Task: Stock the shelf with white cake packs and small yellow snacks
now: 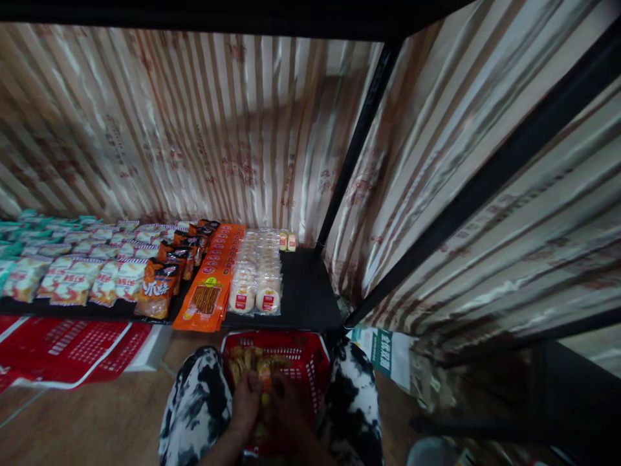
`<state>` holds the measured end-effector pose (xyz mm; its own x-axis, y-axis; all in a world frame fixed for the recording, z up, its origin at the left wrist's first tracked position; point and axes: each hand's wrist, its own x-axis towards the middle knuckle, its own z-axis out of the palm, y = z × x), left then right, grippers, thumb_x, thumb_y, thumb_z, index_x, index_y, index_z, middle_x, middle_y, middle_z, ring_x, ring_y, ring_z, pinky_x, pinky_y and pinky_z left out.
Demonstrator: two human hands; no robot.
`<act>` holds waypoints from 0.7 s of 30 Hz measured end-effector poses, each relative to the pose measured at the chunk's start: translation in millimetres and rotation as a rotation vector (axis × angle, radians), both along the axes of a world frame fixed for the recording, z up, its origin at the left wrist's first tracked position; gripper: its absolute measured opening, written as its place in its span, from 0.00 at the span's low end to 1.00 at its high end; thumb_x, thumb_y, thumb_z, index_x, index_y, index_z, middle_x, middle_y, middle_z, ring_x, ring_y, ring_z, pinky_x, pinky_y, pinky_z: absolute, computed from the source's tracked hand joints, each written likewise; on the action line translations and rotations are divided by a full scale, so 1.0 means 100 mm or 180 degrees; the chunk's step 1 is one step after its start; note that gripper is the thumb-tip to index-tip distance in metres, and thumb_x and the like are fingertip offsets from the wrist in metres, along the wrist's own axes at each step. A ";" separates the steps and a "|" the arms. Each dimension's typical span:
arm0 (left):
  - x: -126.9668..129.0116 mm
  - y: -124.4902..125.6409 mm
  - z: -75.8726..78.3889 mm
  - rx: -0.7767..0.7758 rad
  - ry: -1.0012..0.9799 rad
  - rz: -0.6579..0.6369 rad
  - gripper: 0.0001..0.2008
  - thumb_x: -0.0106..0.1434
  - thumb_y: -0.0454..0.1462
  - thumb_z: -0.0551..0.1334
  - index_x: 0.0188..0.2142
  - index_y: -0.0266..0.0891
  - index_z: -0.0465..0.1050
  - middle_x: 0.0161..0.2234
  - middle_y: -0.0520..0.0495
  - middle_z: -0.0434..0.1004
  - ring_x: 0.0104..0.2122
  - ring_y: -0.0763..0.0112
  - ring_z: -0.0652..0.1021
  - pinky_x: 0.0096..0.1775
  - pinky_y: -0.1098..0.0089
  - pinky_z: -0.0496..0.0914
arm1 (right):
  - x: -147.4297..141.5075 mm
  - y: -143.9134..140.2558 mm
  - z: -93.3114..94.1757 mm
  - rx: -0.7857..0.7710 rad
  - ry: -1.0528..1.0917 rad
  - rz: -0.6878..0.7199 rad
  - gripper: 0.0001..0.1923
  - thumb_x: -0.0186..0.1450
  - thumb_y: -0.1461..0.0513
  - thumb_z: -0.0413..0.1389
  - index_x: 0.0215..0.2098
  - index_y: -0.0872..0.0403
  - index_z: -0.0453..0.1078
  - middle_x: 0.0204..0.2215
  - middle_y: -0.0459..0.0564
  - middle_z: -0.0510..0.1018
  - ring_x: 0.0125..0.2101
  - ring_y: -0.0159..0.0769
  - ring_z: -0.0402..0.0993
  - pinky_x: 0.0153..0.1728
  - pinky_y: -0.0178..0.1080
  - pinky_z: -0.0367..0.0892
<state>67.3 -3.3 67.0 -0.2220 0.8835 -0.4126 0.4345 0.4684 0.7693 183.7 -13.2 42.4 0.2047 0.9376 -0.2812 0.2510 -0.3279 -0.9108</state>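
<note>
Snack rows (130,273) laid on shelf (310,291), packets (239,364) left in basket (323,361); left hand (248,393), right hand (289,396) there, too dim, I can't tell grip.

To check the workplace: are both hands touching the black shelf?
No, the left hand and right hand are both at the red basket.

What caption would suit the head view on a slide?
Left hand and right hand among yellowish items in a red basket, before a black shelf of packaged snacks.

Dim light, soft blur, shadowy lower right
</note>
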 end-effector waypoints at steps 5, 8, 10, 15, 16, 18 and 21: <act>0.08 0.05 0.16 0.0180 -0.0243 0.0004 0.02 0.57 0.32 0.54 0.29 0.39 0.63 0.28 0.48 0.73 0.32 0.68 0.75 0.38 0.72 0.67 | 0.08 -0.06 0.15 0.0197 -0.0019 0.0156 0.12 0.53 0.56 0.54 0.33 0.50 0.73 0.34 0.53 0.80 0.38 0.46 0.76 0.44 0.45 0.68; 0.15 0.08 0.24 0.0279 -0.0588 0.0029 0.02 0.57 0.33 0.54 0.29 0.39 0.63 0.29 0.47 0.74 0.32 0.68 0.76 0.39 0.71 0.68 | 0.12 -0.06 0.25 0.0323 0.0052 -0.0060 0.12 0.53 0.54 0.55 0.34 0.49 0.73 0.36 0.52 0.80 0.40 0.46 0.76 0.45 0.45 0.69; 0.19 0.10 0.29 0.0386 -0.0845 0.0039 0.02 0.57 0.34 0.54 0.30 0.39 0.64 0.30 0.47 0.75 0.32 0.68 0.76 0.40 0.70 0.68 | 0.15 -0.03 0.33 0.0400 0.0145 -0.0152 0.13 0.53 0.53 0.55 0.35 0.48 0.72 0.38 0.52 0.80 0.41 0.46 0.76 0.45 0.45 0.69; 0.28 0.19 0.47 0.0635 -0.1146 -0.0090 0.07 0.55 0.38 0.55 0.33 0.39 0.66 0.35 0.44 0.76 0.37 0.66 0.76 0.42 0.69 0.69 | 0.22 0.07 0.61 0.0475 0.0561 -0.0197 0.14 0.56 0.53 0.54 0.38 0.49 0.68 0.38 0.53 0.79 0.40 0.42 0.77 0.44 0.43 0.70; 0.30 0.20 0.53 0.0710 -0.1077 -0.0132 0.08 0.55 0.38 0.54 0.33 0.39 0.67 0.35 0.44 0.76 0.37 0.66 0.76 0.43 0.69 0.68 | 0.24 0.09 0.67 0.0508 0.0623 -0.0225 0.14 0.56 0.53 0.54 0.38 0.50 0.67 0.38 0.53 0.79 0.40 0.42 0.77 0.44 0.43 0.70; 0.35 0.24 0.65 0.0849 -0.0947 -0.0227 0.09 0.55 0.39 0.53 0.33 0.39 0.68 0.35 0.44 0.76 0.37 0.65 0.76 0.43 0.68 0.68 | 0.27 0.15 0.79 0.0591 0.0673 -0.0312 0.14 0.56 0.53 0.55 0.37 0.51 0.67 0.37 0.53 0.79 0.39 0.41 0.77 0.43 0.43 0.71; 0.45 0.31 0.81 0.0972 -0.1008 -0.0369 0.10 0.58 0.39 0.52 0.33 0.38 0.68 0.34 0.44 0.76 0.36 0.66 0.75 0.41 0.68 0.68 | 0.34 0.23 0.92 0.0732 0.0705 -0.0395 0.14 0.57 0.52 0.54 0.36 0.51 0.67 0.36 0.53 0.79 0.38 0.41 0.77 0.42 0.42 0.71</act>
<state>112.2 28.1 147.7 -0.0193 0.9868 -0.1608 0.1918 0.1615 0.9681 217.3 10.1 134.6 0.2788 0.9533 -0.1157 0.0098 -0.1233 -0.9923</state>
